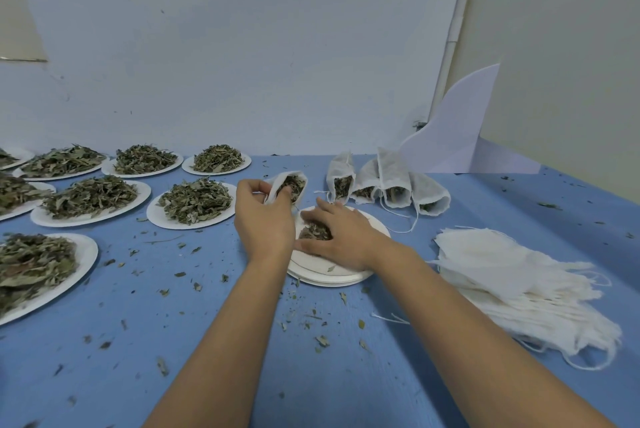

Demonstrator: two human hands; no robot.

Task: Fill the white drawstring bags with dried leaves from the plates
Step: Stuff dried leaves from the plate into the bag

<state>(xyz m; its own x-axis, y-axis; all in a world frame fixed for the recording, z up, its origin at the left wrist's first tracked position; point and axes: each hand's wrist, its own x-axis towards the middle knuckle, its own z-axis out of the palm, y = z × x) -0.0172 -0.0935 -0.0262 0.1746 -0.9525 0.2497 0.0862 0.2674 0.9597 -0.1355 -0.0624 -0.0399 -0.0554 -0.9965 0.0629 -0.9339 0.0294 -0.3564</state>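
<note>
My left hand (pixel 263 216) pinches the rim of a white drawstring bag (pixel 289 183) and holds its mouth open; dried leaves show inside. Just right of it, my right hand (pixel 341 232) lies over a small heap of dried leaves (pixel 313 232) on a stack of white plates (pixel 332 270), fingers curved around the heap. Several filled bags (pixel 391 182) lie in a row behind the plate stack. A pile of flat unfilled bags (pixel 512 282) sits to the right.
Several white plates heaped with dried leaves (pixel 194 202) cover the left half of the blue table (pixel 173 323). Leaf crumbs are scattered across the surface. A folded white sheet (pixel 457 137) leans against the wall at the back right.
</note>
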